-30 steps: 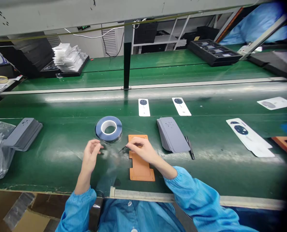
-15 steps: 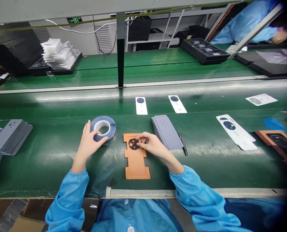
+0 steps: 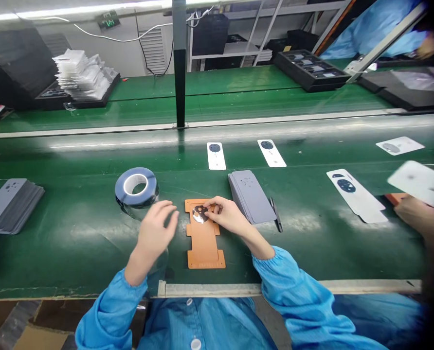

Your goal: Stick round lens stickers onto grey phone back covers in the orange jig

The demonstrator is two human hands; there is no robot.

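An orange plate with notched edges (image 3: 204, 245) lies in front of me. On its upper part is a round black piece with holes (image 3: 199, 214), its surface catching the light. My right hand (image 3: 226, 214) pinches the right edge of this piece between thumb and fingertips. My left hand (image 3: 156, 231) is just left of the plate, thumb and fingers apart, holding nothing. Beyond it a roll of blue film tape (image 3: 120, 187) with a white core lies flat, apart from the hand. A stack of grey panels with small holes (image 3: 253, 199) sits right of the plate, with black tweezers (image 3: 276, 214) alongside.
Several white cards with dark round prints (image 3: 216, 158) lie farther back and to the right. Another person's hand (image 3: 417, 214) holds a white card (image 3: 421, 182) at far right. More grey panels (image 3: 16, 204) are stacked at left. A post (image 3: 179, 87) stands behind.
My left hand has let go of the tape roll and come right and nearer, toward the orange plate. The roll sits farther left. At right, another person's hand has appeared with a white card.
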